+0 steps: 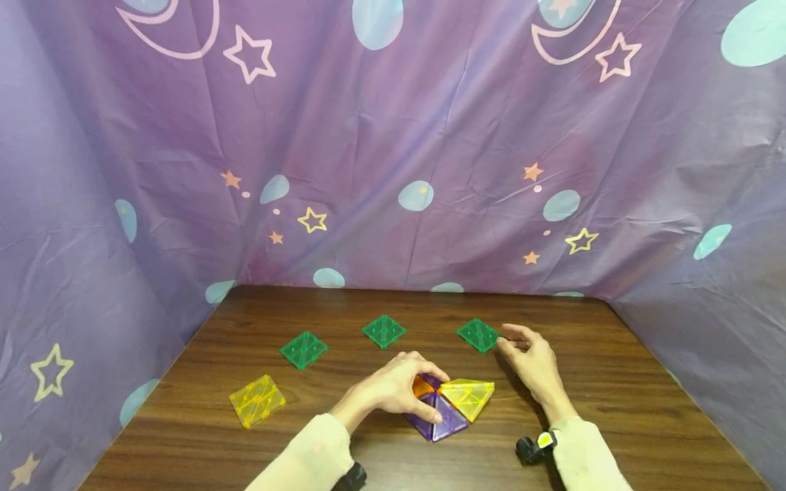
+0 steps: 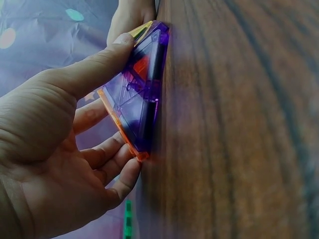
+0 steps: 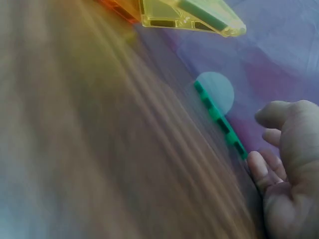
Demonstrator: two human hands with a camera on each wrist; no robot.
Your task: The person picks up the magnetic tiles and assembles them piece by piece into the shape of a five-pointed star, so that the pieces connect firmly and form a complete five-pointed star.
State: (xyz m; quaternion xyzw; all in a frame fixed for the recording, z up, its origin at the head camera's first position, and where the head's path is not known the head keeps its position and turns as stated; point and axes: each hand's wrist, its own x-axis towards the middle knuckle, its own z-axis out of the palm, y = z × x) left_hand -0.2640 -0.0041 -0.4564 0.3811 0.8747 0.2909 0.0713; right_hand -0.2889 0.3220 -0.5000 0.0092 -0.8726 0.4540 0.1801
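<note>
Near the middle front of the table is a low, pyramid-like piece of see-through magnetic tiles, with purple triangles [image 1: 450, 419], an orange triangle [image 1: 421, 387] and a yellow part [image 1: 469, 397] jutting to the right. My left hand [image 1: 396, 383] grips this piece, thumb on the near purple side and fingers round the far side. In the left wrist view, the purple tiles [image 2: 134, 97] stand tilted close to the wood. My right hand [image 1: 534, 363] reaches to a green tile [image 1: 477, 335] lying flat, fingertips right at its right edge and fingers loosely bent.
Two more green tiles lie flat on the wooden table [image 1: 614, 409], one at back centre [image 1: 384, 331] and another green tile [image 1: 303, 350] to its left. A yellow tile [image 1: 258, 401] lies at the left. A purple patterned cloth [image 1: 393, 150] hangs behind and at both sides.
</note>
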